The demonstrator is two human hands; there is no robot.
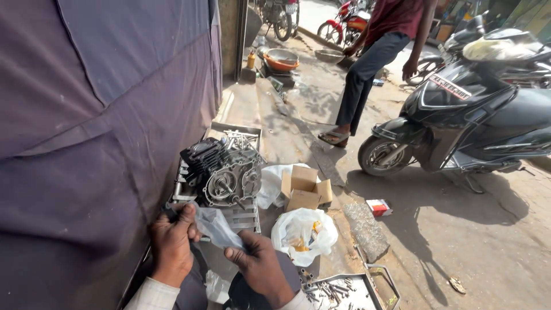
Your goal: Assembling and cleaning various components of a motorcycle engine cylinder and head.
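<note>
I am partway into opening a small clear plastic bag (215, 225): my left hand (171, 245) pinches its upper edge between thumb and curled fingers, and my right hand (259, 265) closes thumb and fingers on its lower end, so the film hangs stretched between them over my lap. What is inside I cannot tell. The next move, I judge, calls for a careful pull apart, since the film is thin, slack and slippery.

Just beyond the bag sits a finned engine block (222, 171), dark cast metal with round machined ports, on a steel tray (245, 217). A creased cardboard box (305, 188) and a crumpled white bag (304, 232) lie beside it; bolts fill a tray (344, 290) near my right wrist.
</note>
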